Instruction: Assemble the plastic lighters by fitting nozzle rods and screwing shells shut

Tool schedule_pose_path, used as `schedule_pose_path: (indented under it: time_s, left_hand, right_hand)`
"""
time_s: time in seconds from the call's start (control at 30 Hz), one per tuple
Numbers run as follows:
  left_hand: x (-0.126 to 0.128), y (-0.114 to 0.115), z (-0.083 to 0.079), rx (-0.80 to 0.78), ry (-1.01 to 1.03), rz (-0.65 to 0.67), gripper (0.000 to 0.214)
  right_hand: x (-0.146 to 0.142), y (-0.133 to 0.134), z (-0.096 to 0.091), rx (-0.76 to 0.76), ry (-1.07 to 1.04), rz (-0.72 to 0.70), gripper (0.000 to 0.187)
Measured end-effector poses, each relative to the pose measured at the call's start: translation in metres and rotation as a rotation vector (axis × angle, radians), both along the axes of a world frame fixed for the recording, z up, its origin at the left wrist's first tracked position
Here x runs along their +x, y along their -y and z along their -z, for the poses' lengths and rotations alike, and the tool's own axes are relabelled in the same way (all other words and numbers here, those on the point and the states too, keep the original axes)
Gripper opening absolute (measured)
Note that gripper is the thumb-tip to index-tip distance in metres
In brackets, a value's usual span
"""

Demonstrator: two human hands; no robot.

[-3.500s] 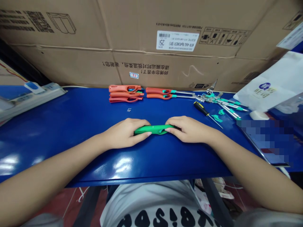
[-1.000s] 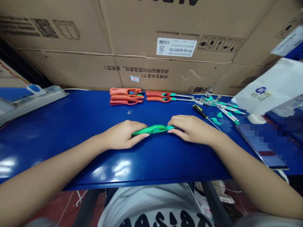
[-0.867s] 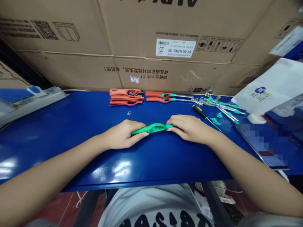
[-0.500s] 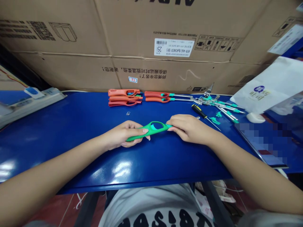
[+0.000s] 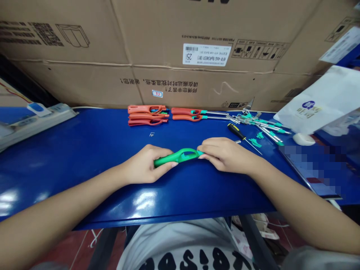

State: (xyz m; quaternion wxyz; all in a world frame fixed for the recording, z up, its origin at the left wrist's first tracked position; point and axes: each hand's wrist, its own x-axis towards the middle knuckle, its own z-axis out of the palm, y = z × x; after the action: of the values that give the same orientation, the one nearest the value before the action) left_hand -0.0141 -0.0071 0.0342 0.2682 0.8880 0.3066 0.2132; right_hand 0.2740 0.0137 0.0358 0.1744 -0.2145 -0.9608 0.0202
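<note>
A green long-reach lighter (image 5: pixel 180 155) is held level between my two hands, above the blue table. My left hand (image 5: pixel 147 164) is wrapped round its handle end, thumb along the near side. Its open trigger loop shows in the middle, with a bit of teal inside. My right hand (image 5: pixel 222 154) pinches the teal tip at the other end; whatever lies inside the right fingers is hidden. Beyond the right hand lies a black and yellow screwdriver (image 5: pixel 236 132), with a small spring (image 5: pixel 238 142) close to the knuckles.
Orange lighter shells (image 5: pixel 147 115) and orange lighters with metal tubes (image 5: pixel 188 114) line the back. Teal-and-metal nozzles (image 5: pixel 270 131) pile at right, near a white bag (image 5: pixel 317 101) and a tablet (image 5: pixel 309 168). Tiny screws (image 5: pixel 152 134) lie mid-table. A power strip (image 5: pixel 36 125) sits left; cardboard (image 5: pixel 98 82) stands behind.
The lighter has been rolled about its length, and its loop now looks narrower. My left hand has turned over with it, back upward. My right hand keeps its pinch on the tip.
</note>
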Motion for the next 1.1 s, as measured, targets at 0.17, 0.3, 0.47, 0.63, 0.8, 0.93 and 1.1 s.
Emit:
schedule_pose_path:
  time_s: [0.17,0.3,0.47,0.63,0.8,0.93,1.1]
  left_hand:
    - [-0.006,-0.005,0.006,0.195,-0.101,0.062,0.026]
    - [-0.007,-0.007,0.006,0.221,-0.213,0.036,0.030]
    - [-0.005,-0.011,0.000,0.144,-0.289,-0.009,0.038]
    - [-0.008,-0.015,0.004,0.125,-0.184,0.001,0.035]
    - [-0.009,-0.017,0.007,0.174,-0.119,-0.042,0.031]
    - [-0.009,-0.016,0.005,0.220,-0.144,-0.055,0.030]
    - [-0.008,-0.014,0.007,0.148,-0.237,-0.062,0.034]
  right_hand:
    - [-0.002,0.002,-0.001,-0.097,0.035,0.032,0.025]
    - [-0.003,0.001,-0.006,-0.275,0.112,0.141,0.013]
    - [0.002,-0.003,-0.010,-0.392,0.159,0.289,0.008]
    - [0.011,-0.011,-0.009,-0.367,0.183,0.339,0.008]
    - [0.015,-0.015,-0.009,-0.339,0.183,0.351,0.013]
    - [0.016,-0.016,-0.010,-0.331,0.198,0.375,0.018]
    - [0.019,-0.017,-0.011,-0.322,0.247,0.423,0.028]
